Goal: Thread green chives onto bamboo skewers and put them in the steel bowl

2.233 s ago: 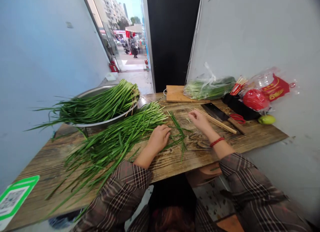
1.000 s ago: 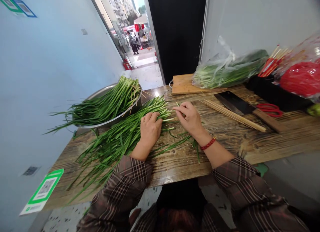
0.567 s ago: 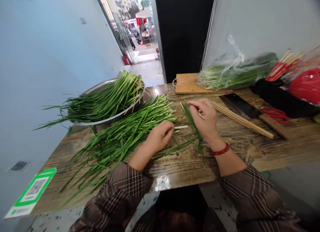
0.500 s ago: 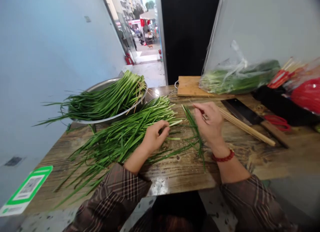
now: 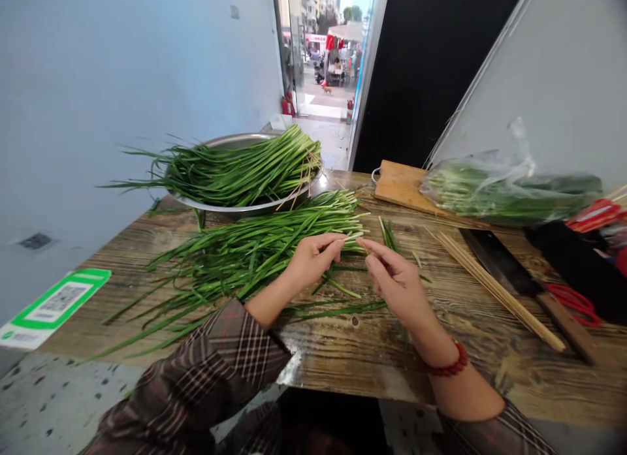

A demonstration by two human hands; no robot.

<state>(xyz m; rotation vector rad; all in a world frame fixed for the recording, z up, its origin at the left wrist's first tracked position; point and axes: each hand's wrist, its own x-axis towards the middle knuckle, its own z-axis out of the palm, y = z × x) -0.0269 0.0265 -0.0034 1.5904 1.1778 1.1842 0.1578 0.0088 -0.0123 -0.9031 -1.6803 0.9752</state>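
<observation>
My left hand (image 5: 316, 262) is closed in a pinch on a few garlic chives (image 5: 353, 235), their pale ends poking out past the fingertips. Close by on the right, my right hand (image 5: 394, 279) pinches a thin bamboo skewer (image 5: 363, 245), mostly hidden by the fingers, with its tip at the chive ends. Under and behind my left hand spreads a pile of loose garlic chives (image 5: 235, 256) on the wooden table (image 5: 343, 357). Some short cut chives (image 5: 388, 233) lie just beyond my right hand.
Behind the pile stands a metal basin (image 5: 235, 210) heaped with chives, some with skewers through them. To the right lie bamboo skewers (image 5: 504, 292), a cleaver (image 5: 509, 266), red-handled scissors (image 5: 573, 303), a cutting board (image 5: 399, 181) and bagged chives (image 5: 509, 187). A QR-code card (image 5: 56, 305) is at left.
My right hand has moved left to meet my left hand at the chive ends. My left hand has closed on the stems. The camera view has turned left.
</observation>
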